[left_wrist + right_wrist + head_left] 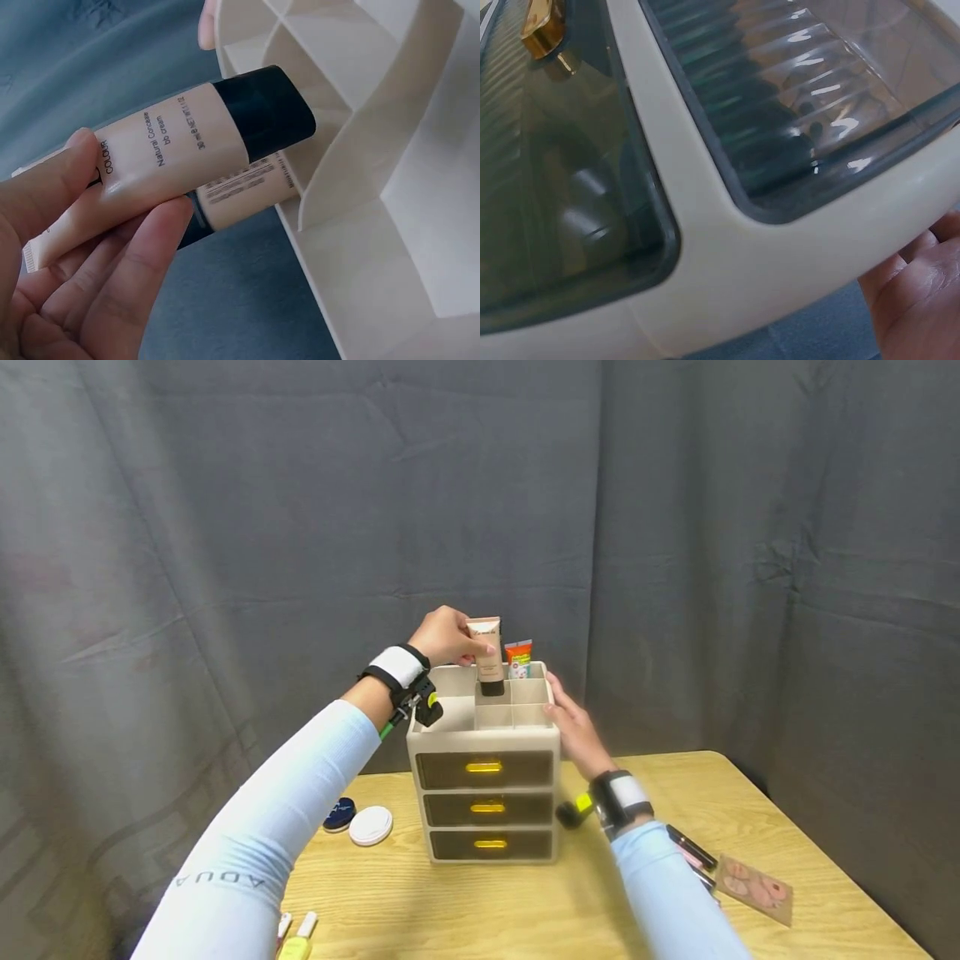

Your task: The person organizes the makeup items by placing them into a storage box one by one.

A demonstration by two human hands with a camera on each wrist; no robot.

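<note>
My left hand (444, 639) pinches a beige BB cream tube (487, 647) near its upper end. The tube's black cap (266, 112) points down over the top compartments of a cream drawer organizer (485, 742). Behind the held tube, a second beige tube with a dark band (247, 191) stands at the compartments in the left wrist view. An orange and white tube (519, 658) stands in a rear compartment. My right hand (577, 731) holds the organizer's right upper side, thumb at the rim and fingers along the outer wall.
A dark blue round case (340, 815) and a white round case (371, 826) lie left of the organizer. Yellow nail polish (298, 942) is at the front. Dark cosmetic tubes (692, 847) and a pinkish palette (753, 888) lie right on the wooden table (465, 910). Grey curtains hang behind.
</note>
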